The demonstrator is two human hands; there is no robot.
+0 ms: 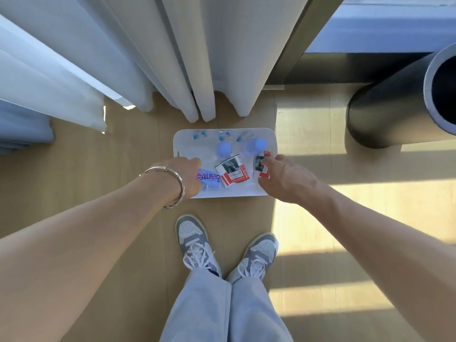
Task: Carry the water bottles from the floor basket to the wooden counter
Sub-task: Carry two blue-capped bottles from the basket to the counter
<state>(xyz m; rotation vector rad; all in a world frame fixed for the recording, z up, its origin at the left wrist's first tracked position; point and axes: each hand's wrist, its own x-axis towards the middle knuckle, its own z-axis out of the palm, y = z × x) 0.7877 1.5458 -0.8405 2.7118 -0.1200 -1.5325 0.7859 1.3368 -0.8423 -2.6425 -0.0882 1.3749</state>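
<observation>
A white basket (pixel 187 141) stands on the wooden floor in front of my feet, holding three clear water bottles. My left hand (pixel 190 176) reaches down over the leftmost, purple-labelled bottle (pixel 209 179), hiding its cap, and its curled fingers grip the top. The middle bottle (pixel 233 172) has a red and white label and a pale blue cap, and no hand touches it. At the basket's right side my right hand (pixel 283 180) holds the red-labelled bottle (pixel 259 162), fingers and thumb wrapped round its body. The wooden counter is out of view.
White curtains (pixel 204 58) hang just behind the basket, down to the floor. A tall black cylindrical bin (pixel 394 104) stands to the right. My two grey and white sneakers (pixel 197 243) are just in front of the basket.
</observation>
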